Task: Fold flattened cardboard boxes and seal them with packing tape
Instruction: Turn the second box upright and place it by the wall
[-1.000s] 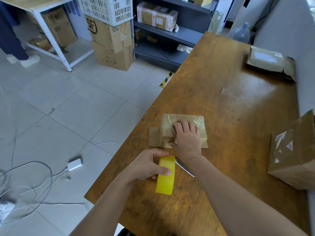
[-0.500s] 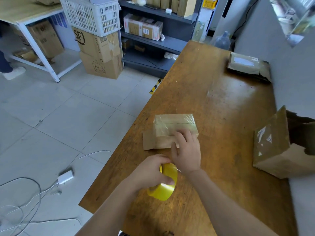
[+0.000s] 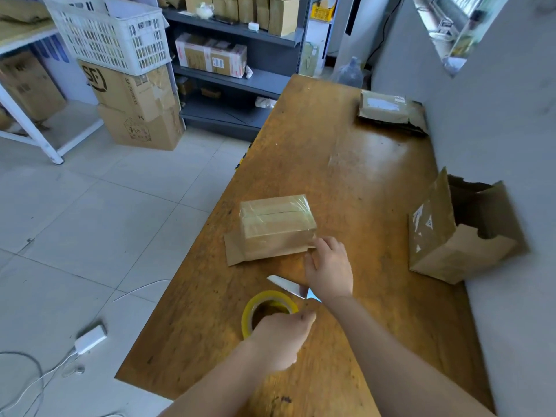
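A small cardboard box wrapped in clear tape stands on the wooden table, with one flap lying flat at its left end. My right hand rests at the box's near right corner, its fingertips touching it and nothing in its grasp. A knife with a blue handle lies on the table just under that wrist. The yellow tape roll lies flat on the table in front of the knife. My left hand grips the roll's near rim.
An open, torn cardboard box stands against the wall at the right. A flat taped parcel lies at the table's far right. Left of the table edge are floor tiles with a charger and cables, stacked cartons and shelves.
My left hand has laid the tape roll from upright to flat on the table. My right hand has slid off the box's top to its near right corner.
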Available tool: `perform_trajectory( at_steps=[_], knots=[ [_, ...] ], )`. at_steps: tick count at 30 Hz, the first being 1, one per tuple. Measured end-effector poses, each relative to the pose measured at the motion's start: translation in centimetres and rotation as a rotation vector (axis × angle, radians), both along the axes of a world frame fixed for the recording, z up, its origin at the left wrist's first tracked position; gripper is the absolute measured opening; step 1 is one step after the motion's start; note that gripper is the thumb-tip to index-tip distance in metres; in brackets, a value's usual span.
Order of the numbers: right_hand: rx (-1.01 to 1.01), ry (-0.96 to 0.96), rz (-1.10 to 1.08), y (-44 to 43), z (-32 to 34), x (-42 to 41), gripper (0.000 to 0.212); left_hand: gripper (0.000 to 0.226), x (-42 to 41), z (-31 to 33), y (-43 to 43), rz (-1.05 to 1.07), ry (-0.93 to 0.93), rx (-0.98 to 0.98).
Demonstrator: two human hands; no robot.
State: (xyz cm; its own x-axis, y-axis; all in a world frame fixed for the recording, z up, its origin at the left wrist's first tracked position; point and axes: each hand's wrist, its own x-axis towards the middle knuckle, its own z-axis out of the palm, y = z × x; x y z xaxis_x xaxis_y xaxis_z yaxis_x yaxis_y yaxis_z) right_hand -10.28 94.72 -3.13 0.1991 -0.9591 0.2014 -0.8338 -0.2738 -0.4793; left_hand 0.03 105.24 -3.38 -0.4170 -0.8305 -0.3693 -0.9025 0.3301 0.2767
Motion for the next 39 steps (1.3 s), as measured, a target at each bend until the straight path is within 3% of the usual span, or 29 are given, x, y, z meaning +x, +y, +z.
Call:
perform_trajectory(
  at_steps=[8, 9, 12, 14, 17, 20, 26, 30, 32, 34, 37, 39],
  knots=[
    [0.081, -0.052, -0.048, -0.5, 0.3, -0.3, 0.034, 0.041, 0.4, 1.1, -1.8, -0.002, 0.016, -0.071],
    [0.097, -0.074, -0.062, -0.7, 0.5, -0.2, 0.036, 0.038, 0.7, 1.6, -2.3, 0.079, 0.065, -0.121],
    [0.15, -0.144, -0.097, -1.6, 1.1, 0.0, 0.044, 0.029, 2.7, 2.7, -4.2, 0.332, 0.238, -0.574],
    [0.22, -0.175, -0.113, -2.0, 1.4, 0.3, 0.054, 0.05, 4.5, 3.1, -6.0, 0.522, 0.223, -0.661],
    [0.332, -0.2, -0.13, -2.6, 1.8, 0.8, 0.054, 0.077, 6.7, 2.7, -8.8, 0.714, 0.134, -0.397],
    [0.37, -0.287, -0.131, -2.9, 1.8, 1.2, 0.047, 0.082, 7.5, 1.8, -9.9, 0.776, 0.206, -0.237],
    [0.281, -0.484, -0.095, -3.7, 2.5, 1.0, 0.044, 0.066, 8.3, 2.7, -10.3, 0.806, 0.329, -0.342],
    [0.127, -0.467, -0.204, -4.6, 3.1, 1.5, 0.046, 0.063, 8.8, 4.3, -11.3, 0.878, 0.503, -0.349],
    [0.072, -0.465, -0.254, -4.7, 3.6, 1.6, 0.053, 0.061, 9.5, 4.6, -11.8, 0.954, 0.641, -0.282],
    [0.134, -0.515, -0.218, -4.7, 4.2, 1.6, 0.062, 0.053, 10.0, 4.7, -12.1, 1.093, 0.943, -0.14],
    [0.425, -0.663, -0.146, -4.7, 5.3, 1.5, 0.059, 0.035, 10.0, 4.9, -11.9, 1.225, 1.352, 0.144],
    [0.593, -0.779, -0.172, -4.6, 6.2, 1.4, 0.05, 0.038, 10.0, 5.0, -11.8, 1.197, 1.537, 0.324]
  ],
)
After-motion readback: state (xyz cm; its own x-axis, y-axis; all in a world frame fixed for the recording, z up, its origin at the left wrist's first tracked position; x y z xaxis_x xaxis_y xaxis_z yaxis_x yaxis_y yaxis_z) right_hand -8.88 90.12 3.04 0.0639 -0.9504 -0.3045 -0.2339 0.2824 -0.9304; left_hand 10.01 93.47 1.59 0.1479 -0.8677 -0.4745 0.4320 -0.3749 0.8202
